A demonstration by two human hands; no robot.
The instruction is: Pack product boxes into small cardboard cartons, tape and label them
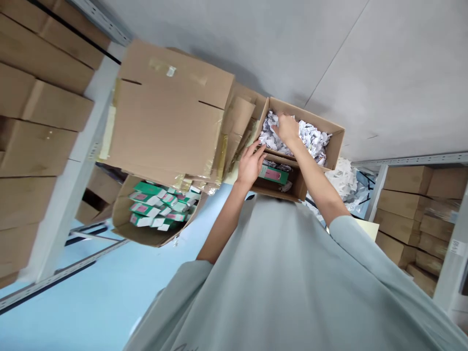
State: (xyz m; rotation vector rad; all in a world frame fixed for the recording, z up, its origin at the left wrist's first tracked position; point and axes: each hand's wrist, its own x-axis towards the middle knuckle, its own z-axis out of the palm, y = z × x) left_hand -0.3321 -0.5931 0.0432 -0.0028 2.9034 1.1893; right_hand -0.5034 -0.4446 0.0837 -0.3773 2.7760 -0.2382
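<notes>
My right hand (287, 127) reaches into a carton (334, 141) of crumpled white paper (312, 138). Its fingers curl down into the paper, with the tips partly hidden. My left hand (250, 165) has its fingers apart at the left edge of a smaller open carton (300, 187), which stands nearer to me. Its fingertips are by the rim; whether they press on it I cannot tell. Inside the smaller carton lies a green box with a pink panel (275, 174), with bits of crumpled paper around it.
Flattened cardboard sheets (168, 112) lean at the left of the cartons. Below them stands an open carton (122, 214) holding several green-and-white boxes (161, 204). Shelves with stacked cartons flank both sides (44, 136). White paper (343, 180) lies heaped at right. A wall (329, 48) rises behind.
</notes>
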